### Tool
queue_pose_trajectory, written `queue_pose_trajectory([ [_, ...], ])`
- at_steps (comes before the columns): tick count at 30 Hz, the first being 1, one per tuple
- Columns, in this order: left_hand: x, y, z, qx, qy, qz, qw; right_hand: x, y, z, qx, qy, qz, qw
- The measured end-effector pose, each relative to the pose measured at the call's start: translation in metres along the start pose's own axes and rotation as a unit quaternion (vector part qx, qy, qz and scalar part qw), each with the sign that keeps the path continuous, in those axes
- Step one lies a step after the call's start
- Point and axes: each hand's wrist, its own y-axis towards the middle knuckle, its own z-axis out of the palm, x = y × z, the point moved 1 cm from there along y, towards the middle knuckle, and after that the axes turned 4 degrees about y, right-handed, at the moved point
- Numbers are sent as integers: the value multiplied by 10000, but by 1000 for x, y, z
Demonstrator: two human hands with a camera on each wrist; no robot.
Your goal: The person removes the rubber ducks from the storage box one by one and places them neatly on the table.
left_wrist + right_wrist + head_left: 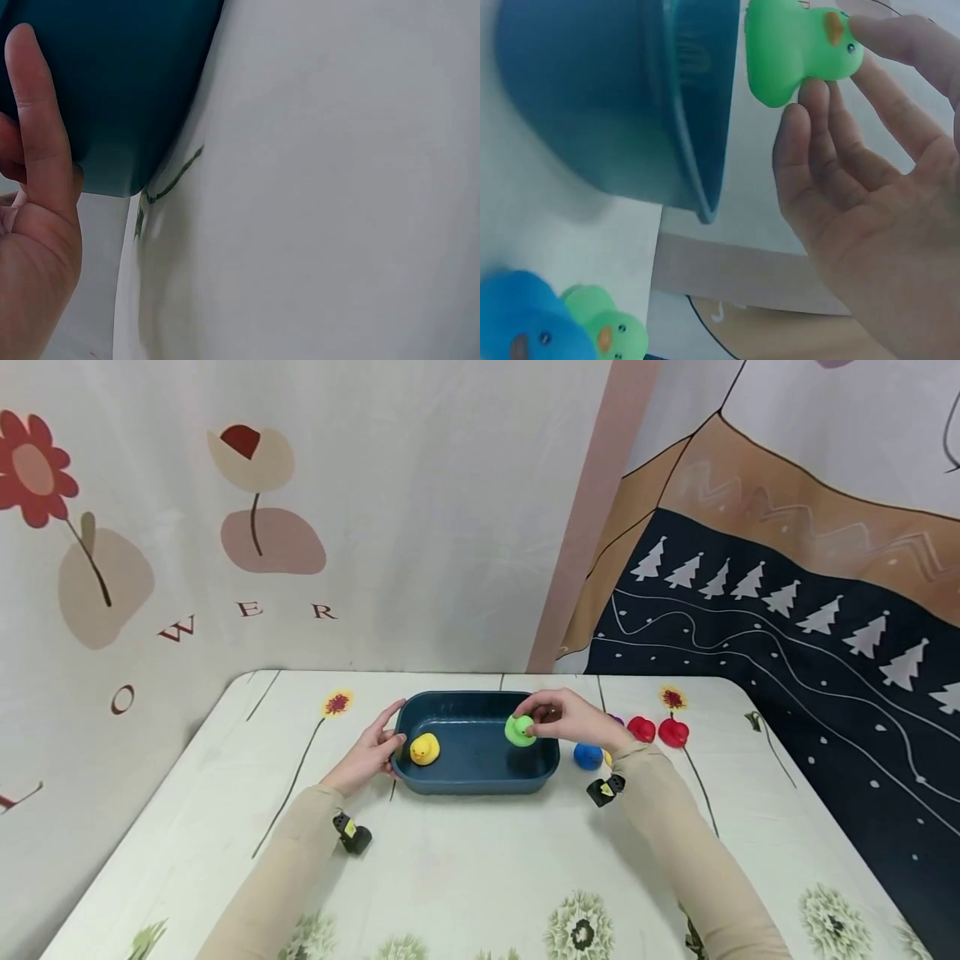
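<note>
A dark blue rectangular basin [472,787] stands on the table, with a yellow rubber duck [424,749] lying inside at its left end. My left hand [367,748] grips the basin's left end; in the left wrist view one finger [41,120] lies along the outer wall. Over the right part of the basin, my right hand [570,717] pinches a green rubber duck [519,731] between thumb and fingers. In the right wrist view that duck is held above rim level, apart from the basin.
Right of the basin, partly behind my right wrist, sit a blue duck [588,756] and two red ducks [642,729]. Another green duck [615,330] shows beside the blue one in the right wrist view. A patterned curtain [435,527] hangs behind the table.
</note>
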Motion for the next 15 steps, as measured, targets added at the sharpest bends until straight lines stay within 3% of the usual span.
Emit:
queue_pose_trajectory([
  [15, 0, 0, -1, 36, 1, 63, 10000, 2, -35, -14, -344, -506, 58, 9981],
])
